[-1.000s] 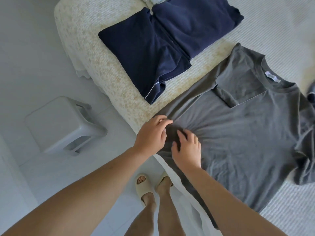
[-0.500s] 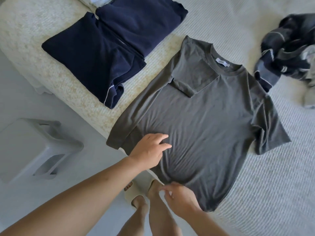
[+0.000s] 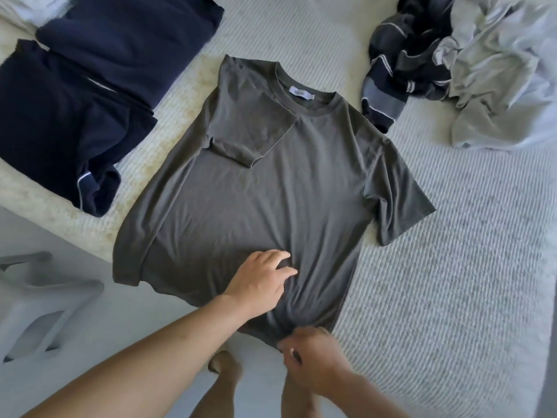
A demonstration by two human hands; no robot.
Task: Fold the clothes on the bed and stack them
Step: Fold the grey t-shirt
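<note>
A grey T-shirt (image 3: 265, 188) lies flat on the bed, collar away from me, its left sleeve folded in over the chest and its right sleeve spread out. My left hand (image 3: 260, 279) rests palm down on the lower part of the shirt, fingers apart. At the bottom hem my right hand (image 3: 310, 354) pinches the fabric, which bunches there. Two folded navy garments (image 3: 90, 86) lie side by side at the upper left of the bed.
A crumpled pile of striped dark clothing (image 3: 404, 58) and a pale grey garment (image 3: 500, 70) lie at the upper right. The bed (image 3: 452, 267) has a ribbed light cover. A white plastic stool (image 3: 39, 303) stands on the floor at left. My legs show below.
My right hand slid from the shirt's left side down along the hem to the bottom middle and gripped it. The view shifted right, showing the clothes pile. My left hand stayed on the shirt.
</note>
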